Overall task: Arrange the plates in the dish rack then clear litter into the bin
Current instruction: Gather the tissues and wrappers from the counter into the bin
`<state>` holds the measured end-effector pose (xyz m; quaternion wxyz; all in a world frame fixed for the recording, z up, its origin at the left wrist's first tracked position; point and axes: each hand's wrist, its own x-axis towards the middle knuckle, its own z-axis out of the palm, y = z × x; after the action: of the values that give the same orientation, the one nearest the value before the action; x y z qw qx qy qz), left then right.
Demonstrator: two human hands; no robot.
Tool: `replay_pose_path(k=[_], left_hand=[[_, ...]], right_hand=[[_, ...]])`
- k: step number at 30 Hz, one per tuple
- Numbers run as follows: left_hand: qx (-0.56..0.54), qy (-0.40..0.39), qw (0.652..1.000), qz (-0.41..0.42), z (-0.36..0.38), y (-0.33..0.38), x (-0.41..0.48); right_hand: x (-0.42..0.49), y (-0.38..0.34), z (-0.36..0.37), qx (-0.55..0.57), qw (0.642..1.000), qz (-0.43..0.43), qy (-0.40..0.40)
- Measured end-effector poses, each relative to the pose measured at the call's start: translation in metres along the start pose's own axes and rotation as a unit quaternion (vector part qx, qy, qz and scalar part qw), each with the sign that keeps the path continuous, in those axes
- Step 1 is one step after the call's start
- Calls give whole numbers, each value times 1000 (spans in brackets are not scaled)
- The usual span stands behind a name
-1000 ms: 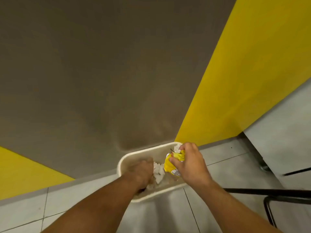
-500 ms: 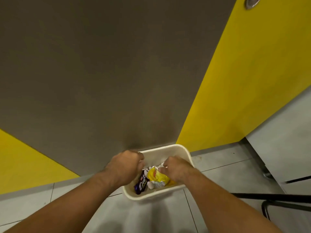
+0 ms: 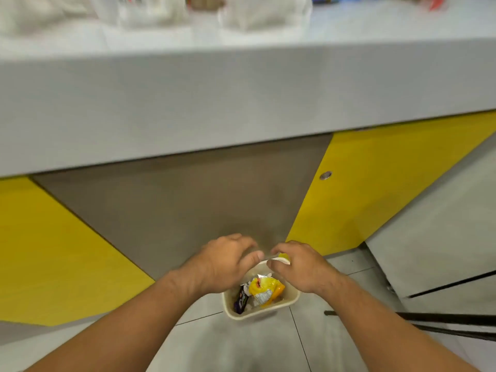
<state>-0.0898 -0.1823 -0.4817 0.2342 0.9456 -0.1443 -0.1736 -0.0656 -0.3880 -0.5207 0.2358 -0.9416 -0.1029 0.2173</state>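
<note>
A small cream bin stands on the tiled floor against the counter's brown front. Inside it lie a crumpled yellow wrapper, a dark purple wrapper and bits of white paper. My left hand hovers above the bin's left rim, fingers loosely curled and holding nothing. My right hand hovers above the right rim, also loosely curled with nothing in it. The two hands nearly meet over the bin's far edge, which they partly hide.
A grey counter runs across the top with blurred white bags and items on it. Yellow cabinet panels flank the brown panel. Black metal bars lie low at the right.
Both hands have let go of the litter and risen out of the bin. The yellow wrapper now lies inside. The view has tilted up, bringing the counter into sight.
</note>
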Motion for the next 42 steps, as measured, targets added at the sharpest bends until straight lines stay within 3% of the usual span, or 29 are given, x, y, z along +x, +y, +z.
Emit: replay_pose_path(k=[13,21,30,42], left_hand=[[2,102,990,99,-244,137,-99],[-10,175,977,123,-321,168,-109],[27,196,970,138,-356,197,-53],[13,213,973,84,-387,242,115]], right_hand=[[-134,-161,-248,16,997,-50,56],[-168,-206,-330,40,987,-50,150],[-134,-184,-391,20,985,-17,173],[18,-63,-501,16,984,54,167]])
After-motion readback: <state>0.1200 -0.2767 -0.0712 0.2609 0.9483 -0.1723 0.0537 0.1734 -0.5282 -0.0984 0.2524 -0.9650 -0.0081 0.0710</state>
